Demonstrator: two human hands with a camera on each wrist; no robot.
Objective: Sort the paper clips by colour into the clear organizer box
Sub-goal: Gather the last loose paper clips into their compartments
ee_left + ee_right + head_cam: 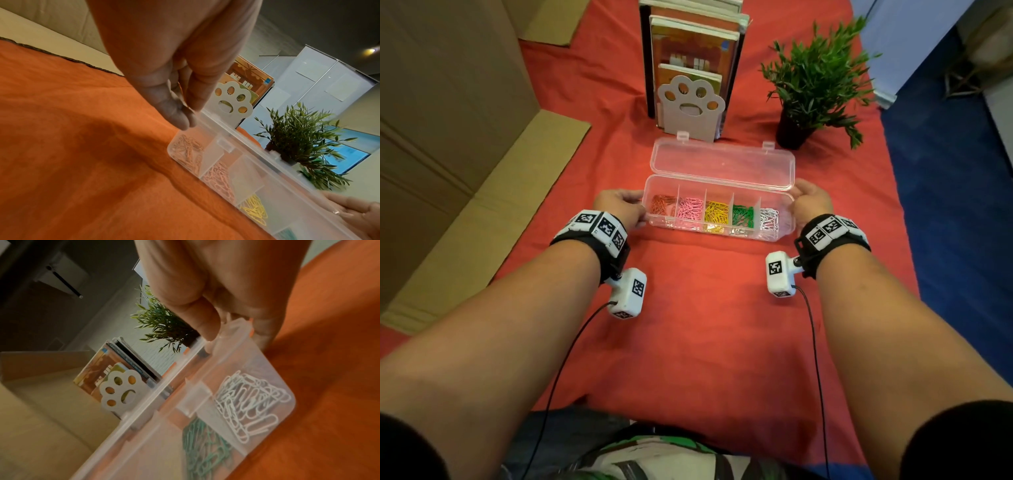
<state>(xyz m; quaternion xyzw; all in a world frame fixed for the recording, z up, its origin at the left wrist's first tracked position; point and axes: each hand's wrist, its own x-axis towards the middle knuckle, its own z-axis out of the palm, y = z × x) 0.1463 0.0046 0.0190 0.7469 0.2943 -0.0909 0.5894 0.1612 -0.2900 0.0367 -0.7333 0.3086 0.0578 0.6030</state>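
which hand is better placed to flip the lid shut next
Right, marginally. The right hand already has its fingers at the back corner of the organizer box, beside the open lid. The left hand holds the opposite end and can steady it.

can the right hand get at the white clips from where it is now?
Probably yes. The right hand grips the organizer box at the end where the white clips lie, the lid is folded back and nothing covers that compartment. It would have to let go of the box first.

Clear glossy plastic box (786, 229) (matt cloth (705, 308)).
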